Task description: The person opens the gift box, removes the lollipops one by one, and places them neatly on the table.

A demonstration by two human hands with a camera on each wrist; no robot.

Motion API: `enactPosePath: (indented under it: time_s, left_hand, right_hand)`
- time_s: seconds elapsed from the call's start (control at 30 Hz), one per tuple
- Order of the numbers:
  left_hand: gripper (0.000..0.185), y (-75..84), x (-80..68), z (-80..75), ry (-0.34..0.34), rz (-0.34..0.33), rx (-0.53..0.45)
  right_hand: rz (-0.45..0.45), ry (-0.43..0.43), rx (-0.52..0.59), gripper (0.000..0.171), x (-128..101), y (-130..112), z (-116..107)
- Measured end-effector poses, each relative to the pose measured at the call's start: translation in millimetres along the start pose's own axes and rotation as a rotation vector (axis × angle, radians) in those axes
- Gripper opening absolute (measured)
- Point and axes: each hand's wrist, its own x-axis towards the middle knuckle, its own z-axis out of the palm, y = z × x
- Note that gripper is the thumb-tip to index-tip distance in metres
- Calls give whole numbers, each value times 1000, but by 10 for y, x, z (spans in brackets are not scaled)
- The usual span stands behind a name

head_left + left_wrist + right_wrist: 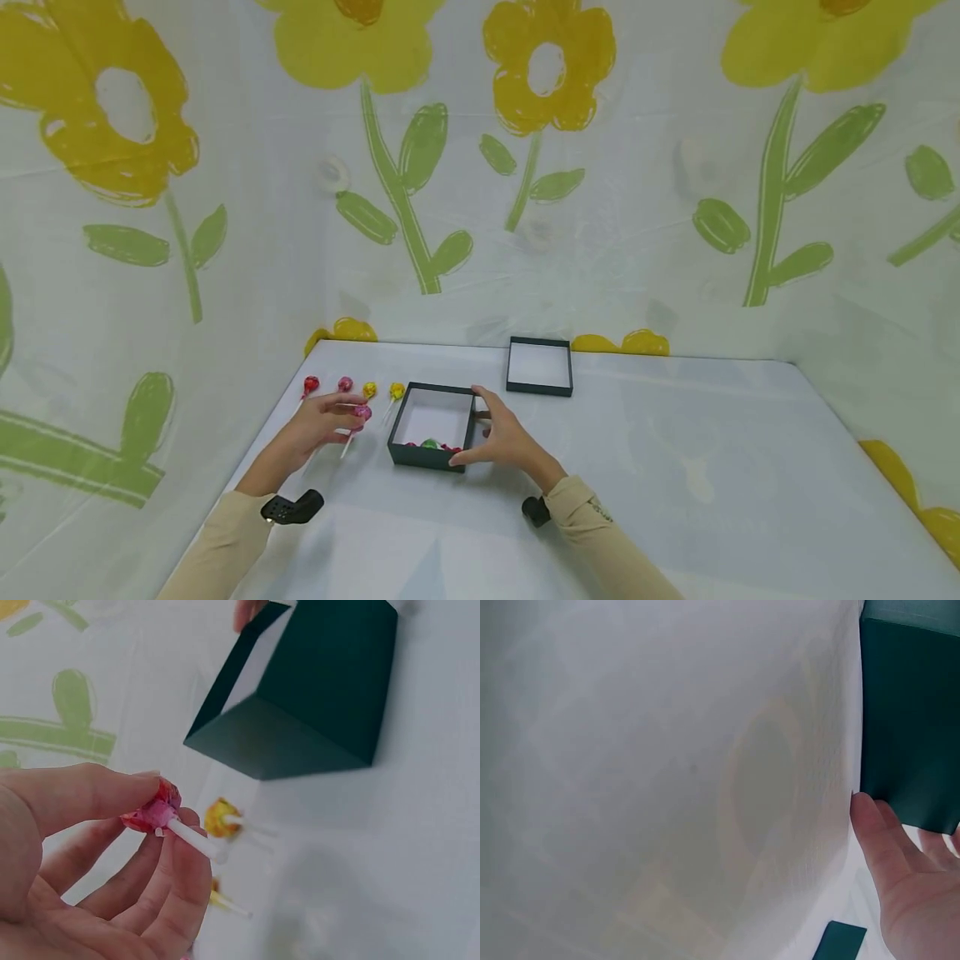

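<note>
My left hand (347, 414) pinches a pink lollipop (362, 412) by its head, just left of a dark green open box (432, 454). In the left wrist view the thumb and fingers (90, 796) hold the lollipop (152, 815), its white stick pointing right. My right hand (468, 425) rests against the box's right wall with thumb and fingers spread. The right wrist view shows only the palm and thumb (900, 877) beside the box wall (911, 720). A green sweet (429, 444) and red ones (453, 449) lie inside the box.
Several lollipops lie in a row behind my left hand: red (311, 384), pink (345, 384) and two yellow (369, 389) (397, 390). The box's lid (539, 388) lies open side up further back. Flower-print cloth covers the table and walls.
</note>
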Motion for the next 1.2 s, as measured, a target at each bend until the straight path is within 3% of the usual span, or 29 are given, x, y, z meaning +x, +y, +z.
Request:
enactPosePath:
  time_s: [0.23, 0.6, 0.8, 1.03, 1.2]
  left_hand:
    - [44, -98, 48, -13, 44, -35, 88]
    - [37, -277, 87, -47, 113, -28, 265]
    - [33, -392, 140, -38, 134, 30, 343]
    - [28, -369, 117, 50, 147, 135, 472]
    - [26, -383, 117, 75, 152, 170, 533]
  right_hand:
    - [-2, -1, 8, 118, -10, 6, -2]
    - [18, -8, 3, 118, 4, 5, 26]
    - [14, -8, 9, 118, -6, 3, 13]
    - [1, 3, -24, 118, -9, 20, -7]
    - [-4, 4, -34, 119, -5, 21, -1]
